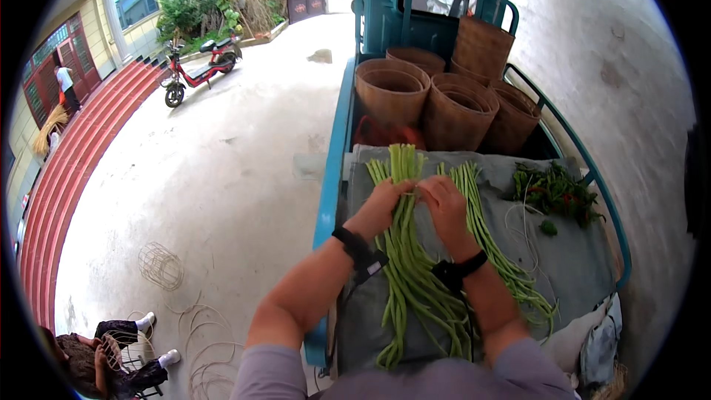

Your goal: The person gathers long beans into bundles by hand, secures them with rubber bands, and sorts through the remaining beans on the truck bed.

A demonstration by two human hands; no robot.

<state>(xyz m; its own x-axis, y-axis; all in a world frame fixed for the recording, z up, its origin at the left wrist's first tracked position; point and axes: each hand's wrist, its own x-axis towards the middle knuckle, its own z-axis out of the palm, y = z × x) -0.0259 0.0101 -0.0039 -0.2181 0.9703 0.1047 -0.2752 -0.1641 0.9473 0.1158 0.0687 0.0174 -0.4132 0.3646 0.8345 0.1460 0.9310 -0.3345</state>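
Observation:
A thick bunch of yardlong beans [408, 255] lies lengthwise on a grey cloth [566, 266] over a truck bed, stem ends pointing toward the cab. My left hand [383, 203] grips this bunch near its stem ends. Close beside it, my right hand [447, 208] has its fingers pinched together at a thin pale tie across the bunch; the fingertips partly hide it. To the right lies a second, thinner bunch of yardlong beans [483, 228]. Farther right, green and red peppers [555, 191] with leaves form a heap, with loose pale strands [525, 233] beside them.
Brown cylindrical containers [393, 91] stand ahead in the teal cargo vehicle, beside a red bag [383, 132]. Its side rail [577, 144] curves along the right. A seated person [105, 361] holds a woven frame at lower left, near coiled strips [208, 355]. A red scooter [200, 69] is parked beyond.

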